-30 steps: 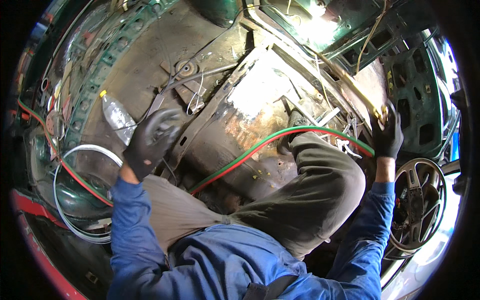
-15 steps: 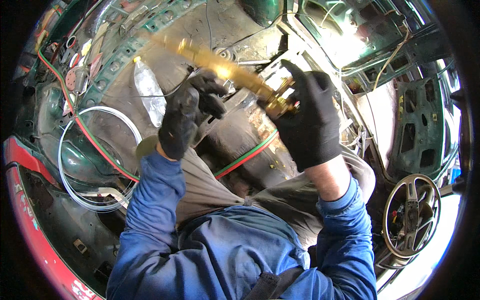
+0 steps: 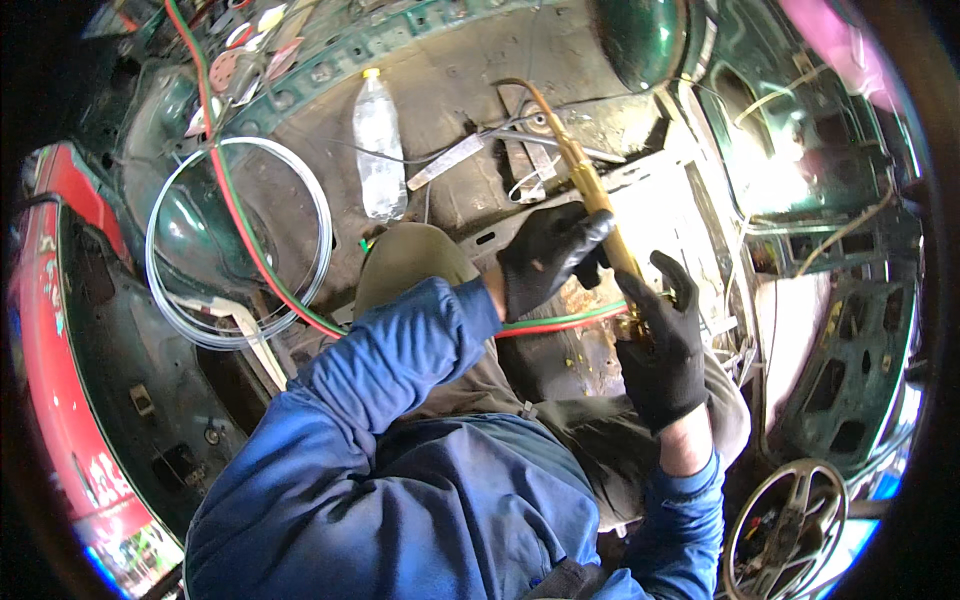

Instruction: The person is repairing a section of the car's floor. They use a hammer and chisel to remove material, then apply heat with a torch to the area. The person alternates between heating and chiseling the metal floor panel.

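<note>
A long brass torch point(image 3: 582, 170) with a bent, narrow tip slants from the upper middle down toward my right side. My left hand point(image 3: 548, 255), in a black glove, is closed round its middle. My right hand point(image 3: 662, 355), also gloved in black, grips the valve end, with some fingers raised. A green-and-red twin hose point(image 3: 545, 325) runs behind my hands, across my bent legs point(image 3: 415, 260). Beyond my hands, flat metal strips point(image 3: 450, 162) lie on the bare car floor point(image 3: 310, 130), near a clear plastic bottle point(image 3: 378, 140) with a yellow cap.
A coil of pale tubing point(image 3: 160, 290) lies at left by a red body panel point(image 3: 75, 380). Sanding discs point(image 3: 225, 72) and scraps sit at upper left. A steering wheel point(image 3: 788, 470) is at lower right, dark green perforated panels point(image 3: 840, 370) above it. Loose wires point(image 3: 840, 235) hang at right.
My hands have come together and moved toward the middle right. The brass torch has swung to point forward, and my left hand, empty a second ago, has closed on it. My view has shifted.
</note>
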`<state>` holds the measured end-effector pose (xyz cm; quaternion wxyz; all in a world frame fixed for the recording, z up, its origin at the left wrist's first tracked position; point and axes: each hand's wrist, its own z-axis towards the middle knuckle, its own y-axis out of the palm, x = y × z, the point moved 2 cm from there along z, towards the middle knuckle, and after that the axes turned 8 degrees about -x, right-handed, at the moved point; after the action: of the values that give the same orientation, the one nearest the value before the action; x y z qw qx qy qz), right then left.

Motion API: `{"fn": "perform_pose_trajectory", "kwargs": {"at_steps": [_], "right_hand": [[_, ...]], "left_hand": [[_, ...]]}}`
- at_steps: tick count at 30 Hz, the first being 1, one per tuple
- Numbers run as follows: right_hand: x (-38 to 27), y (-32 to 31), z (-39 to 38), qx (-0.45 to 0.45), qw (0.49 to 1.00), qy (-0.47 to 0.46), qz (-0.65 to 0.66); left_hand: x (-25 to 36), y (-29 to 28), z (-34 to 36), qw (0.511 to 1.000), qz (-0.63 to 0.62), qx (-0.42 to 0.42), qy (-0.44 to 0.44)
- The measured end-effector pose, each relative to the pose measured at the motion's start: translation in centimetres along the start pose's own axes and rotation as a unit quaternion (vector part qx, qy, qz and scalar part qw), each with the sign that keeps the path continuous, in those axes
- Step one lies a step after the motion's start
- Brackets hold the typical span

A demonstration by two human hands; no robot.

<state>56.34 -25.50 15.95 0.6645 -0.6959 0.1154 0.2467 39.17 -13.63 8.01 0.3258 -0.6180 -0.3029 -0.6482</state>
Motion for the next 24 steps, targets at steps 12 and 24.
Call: {"fn": "perform_pose_trajectory", "kwargs": {"at_steps": [12,24], "right_hand": [[1.6,-1.6,0.0,0.081,0.996,-0.015,0.017],[3.4,-6.4,-2.8,0.197,0.98,0.023,0.008]], "left_hand": [[1.1,-9.6,1.1,0.991,-0.102,-0.058,0.059],[-18.6,-31.4,-29.9,0.916,0.087,0.147,-0.364]]}}
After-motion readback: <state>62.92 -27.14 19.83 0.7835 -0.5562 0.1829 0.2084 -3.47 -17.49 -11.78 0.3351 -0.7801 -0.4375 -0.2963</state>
